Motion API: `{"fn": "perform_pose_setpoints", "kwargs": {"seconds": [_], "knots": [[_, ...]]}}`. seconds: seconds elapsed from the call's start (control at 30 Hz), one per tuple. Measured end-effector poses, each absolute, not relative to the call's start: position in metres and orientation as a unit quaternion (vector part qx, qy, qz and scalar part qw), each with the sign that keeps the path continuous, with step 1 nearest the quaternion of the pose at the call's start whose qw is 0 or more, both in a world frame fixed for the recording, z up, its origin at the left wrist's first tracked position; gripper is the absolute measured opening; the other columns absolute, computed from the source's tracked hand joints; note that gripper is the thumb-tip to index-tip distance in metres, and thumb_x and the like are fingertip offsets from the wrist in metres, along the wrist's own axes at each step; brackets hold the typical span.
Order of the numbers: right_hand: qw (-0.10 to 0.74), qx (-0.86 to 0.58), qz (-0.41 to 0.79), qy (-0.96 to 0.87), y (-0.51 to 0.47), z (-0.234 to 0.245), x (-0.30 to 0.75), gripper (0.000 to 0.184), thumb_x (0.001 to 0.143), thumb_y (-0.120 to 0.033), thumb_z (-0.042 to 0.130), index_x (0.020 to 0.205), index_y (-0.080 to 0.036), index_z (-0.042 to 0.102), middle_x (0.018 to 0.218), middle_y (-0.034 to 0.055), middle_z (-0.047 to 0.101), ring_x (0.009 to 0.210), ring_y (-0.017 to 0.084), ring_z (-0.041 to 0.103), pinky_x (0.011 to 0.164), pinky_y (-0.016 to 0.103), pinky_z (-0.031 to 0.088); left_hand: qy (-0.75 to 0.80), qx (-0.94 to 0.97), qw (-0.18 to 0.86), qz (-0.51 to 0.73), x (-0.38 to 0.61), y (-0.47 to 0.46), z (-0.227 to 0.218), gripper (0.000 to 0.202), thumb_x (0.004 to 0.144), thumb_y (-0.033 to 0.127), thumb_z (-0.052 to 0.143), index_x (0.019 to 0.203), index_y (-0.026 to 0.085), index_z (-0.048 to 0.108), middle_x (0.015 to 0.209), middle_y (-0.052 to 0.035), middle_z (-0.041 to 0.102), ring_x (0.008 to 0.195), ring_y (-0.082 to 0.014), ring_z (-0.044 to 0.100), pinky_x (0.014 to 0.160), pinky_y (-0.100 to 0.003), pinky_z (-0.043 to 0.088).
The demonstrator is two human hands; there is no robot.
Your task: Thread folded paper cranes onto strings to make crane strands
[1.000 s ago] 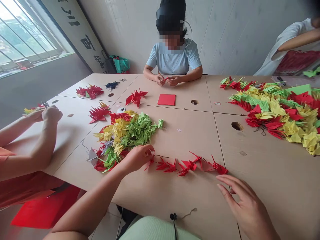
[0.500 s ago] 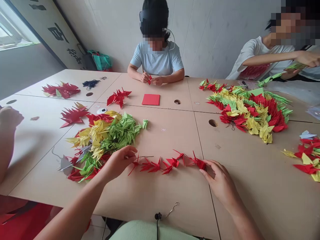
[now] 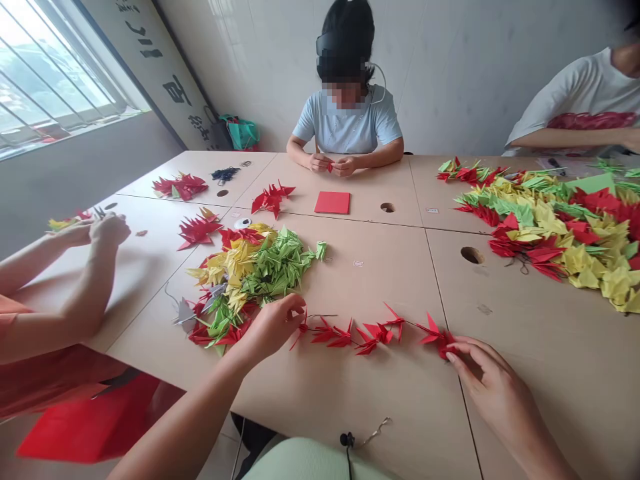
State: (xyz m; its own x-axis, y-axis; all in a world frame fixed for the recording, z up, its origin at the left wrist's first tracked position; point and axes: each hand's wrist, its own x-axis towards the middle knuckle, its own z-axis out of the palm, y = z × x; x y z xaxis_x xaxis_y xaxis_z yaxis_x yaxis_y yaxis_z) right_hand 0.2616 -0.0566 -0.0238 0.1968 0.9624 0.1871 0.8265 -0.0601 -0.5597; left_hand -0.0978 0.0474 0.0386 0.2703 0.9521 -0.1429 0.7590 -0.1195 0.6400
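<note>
A string of red origami cranes (image 3: 375,338) lies stretched across the table in front of me. My left hand (image 3: 278,328) is closed in a pinch at the string's left end, by the leftmost crane. A loose dark thread end sticks out beside those fingertips. At the other end, my right hand (image 3: 493,377) grips the rightmost red crane (image 3: 434,335) between thumb and fingers. Just beyond my left hand sits a heap of green, yellow and red paper cranes (image 3: 280,263).
Red cranes (image 3: 199,231) and a stack of red paper (image 3: 332,203) lie farther back. A long multicoloured pile (image 3: 550,233) is at the right. Co-workers sit opposite, left and right; the left one's hands (image 3: 107,230) work over the table (image 3: 390,280). Cable holes (image 3: 472,255) pierce the tabletop.
My view has turned left, showing the left co-worker's hands and the window. My hands are slightly farther apart, and the rightmost crane sits farther from its neighbour on the string.
</note>
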Motion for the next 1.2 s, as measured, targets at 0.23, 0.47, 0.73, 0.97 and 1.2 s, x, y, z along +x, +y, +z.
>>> {"fn": "perform_pose_setpoints", "kwargs": {"seconds": [0.23,0.47,0.73,0.97,1.2], "knots": [[0.279,-0.715,0.123,-0.629,-0.057,-0.03,0.26,0.034,0.084,-0.05,0.042,0.084,-0.023,0.062,0.104,0.0077,0.062,0.092,0.024,0.06,0.072,0.035,0.05,0.57,0.749,0.327,0.083,-0.101,0.048,0.038,0.022,0.075,0.026,0.049,0.092,0.025,0.061,0.078,0.0001,0.07,0.06,-0.0152,0.059,0.053,-0.023,0.039],[0.275,-0.717,0.127,-0.627,-0.057,-0.027,0.258,0.032,0.084,-0.049,0.043,0.081,-0.024,0.063,0.103,0.0065,0.062,0.089,0.022,0.062,0.069,0.034,0.051,0.565,0.723,0.388,0.087,-0.097,0.045,0.043,0.02,0.069,0.022,0.053,0.087,0.023,0.062,0.077,-0.0001,0.069,0.063,-0.015,0.06,0.055,-0.022,0.041],[0.275,-0.718,0.121,-0.628,-0.06,-0.028,0.262,0.028,0.085,-0.044,0.043,0.083,-0.024,0.062,0.107,0.0062,0.06,0.093,0.022,0.06,0.074,0.034,0.049,0.559,0.661,0.454,0.21,-0.098,0.045,0.039,0.016,0.073,0.025,0.056,0.089,0.02,0.057,0.077,-0.0008,0.065,0.066,-0.0143,0.06,0.061,-0.025,0.046],[0.274,-0.728,0.104,-0.62,-0.065,-0.021,0.277,0.027,0.086,-0.042,0.042,0.082,-0.024,0.061,0.107,0.0063,0.061,0.096,0.023,0.059,0.075,0.034,0.048,0.541,0.516,0.532,0.398,-0.097,0.049,0.048,0.029,0.072,0.033,0.067,0.092,0.017,0.055,0.081,-0.0032,0.063,0.073,-0.0147,0.062,0.064,-0.025,0.049],[0.256,-0.752,0.099,-0.599,-0.078,-0.017,0.298,0.025,0.087,-0.039,0.041,0.085,-0.024,0.061,0.109,0.0065,0.059,0.099,0.022,0.058,0.077,0.033,0.048,0.531,0.461,0.543,0.459,-0.085,0.046,0.026,0.027,0.072,0.032,0.068,0.09,0.018,0.055,0.082,-0.0024,0.064,0.073,-0.0137,0.061,0.064,-0.024,0.05]]}}
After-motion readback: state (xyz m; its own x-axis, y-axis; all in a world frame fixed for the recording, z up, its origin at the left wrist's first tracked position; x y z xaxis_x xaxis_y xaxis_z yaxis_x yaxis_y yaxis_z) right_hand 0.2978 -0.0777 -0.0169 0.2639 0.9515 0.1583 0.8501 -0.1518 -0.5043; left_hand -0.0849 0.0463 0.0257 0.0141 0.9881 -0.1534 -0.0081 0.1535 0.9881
